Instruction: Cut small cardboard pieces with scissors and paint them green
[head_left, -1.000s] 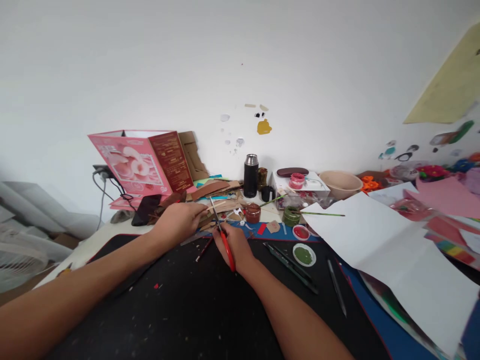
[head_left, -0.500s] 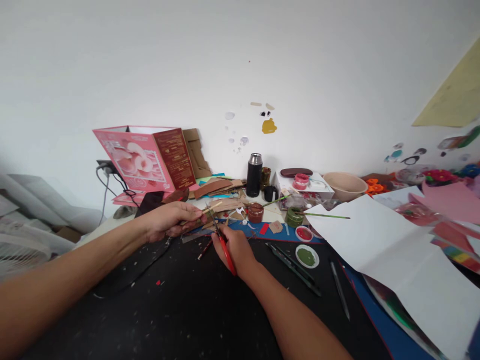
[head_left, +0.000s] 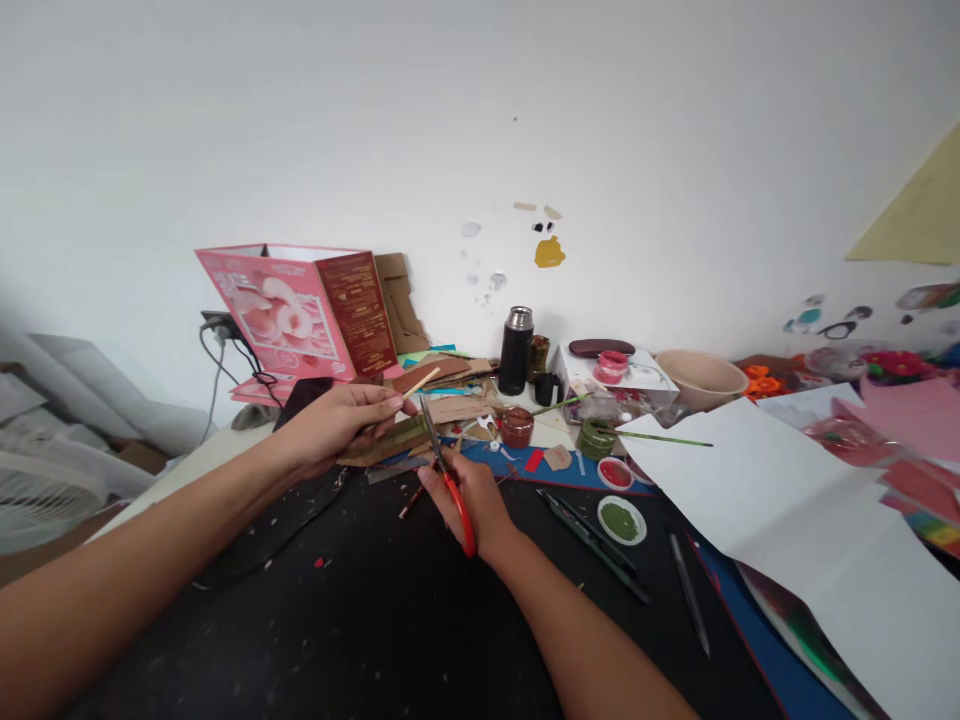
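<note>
My left hand is closed on a thin wooden stick whose tip points up and to the right, just above a pile of brown cardboard scraps. My right hand grips red-handled scissors, their blades aimed up toward the stick and close beside my left fingertips. Both hands hover over a black cutting mat.
A pink box and a black flask stand by the wall. Small paint pots, a green paint lid, brushes and pens lie right of my hands. A large white sheet covers the right side; a beige bowl sits behind it.
My left hand lifted the stick out of the scrap pile and raised it. The right hand with the scissors stayed close by, with the blades tilting toward the stick.
</note>
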